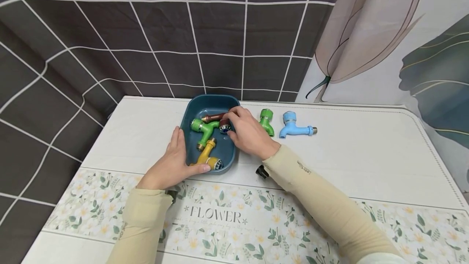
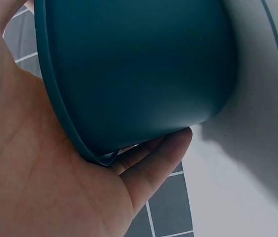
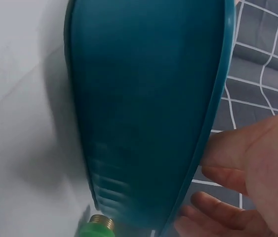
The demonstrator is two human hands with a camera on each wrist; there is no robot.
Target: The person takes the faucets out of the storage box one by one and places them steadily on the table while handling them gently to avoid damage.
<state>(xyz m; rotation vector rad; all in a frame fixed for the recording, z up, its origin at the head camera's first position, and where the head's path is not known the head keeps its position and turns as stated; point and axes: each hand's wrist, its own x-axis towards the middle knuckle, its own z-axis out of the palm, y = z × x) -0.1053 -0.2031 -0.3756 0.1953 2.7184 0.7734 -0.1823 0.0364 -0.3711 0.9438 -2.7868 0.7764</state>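
A dark teal plastic basin (image 1: pixel 230 156) stands on the table, holding a green tap (image 1: pixel 207 132), a yellow tap (image 1: pixel 206 156) and a brown tap (image 1: pixel 214 117). My left hand (image 1: pixel 175 165) holds the basin at its near left corner, thumb over the near rim and fingers along the outer wall. In the left wrist view those fingers (image 2: pixel 153 168) press against the basin's side. Reaching over the right rim, my right hand (image 1: pixel 253 133) grips the brown tap by its round handle end inside the basin. The right wrist view shows the basin's outer wall (image 3: pixel 143 98), which hides the tap.
A second green tap (image 1: pixel 267 122) lies right of the basin, close by my right hand. Farther right is a light blue tap (image 1: pixel 295 125). Behind the white table (image 1: pixel 366 154) hangs a dark gridded cloth (image 1: pixel 220 31). A floral band (image 1: pixel 220 231) crosses the table's front.
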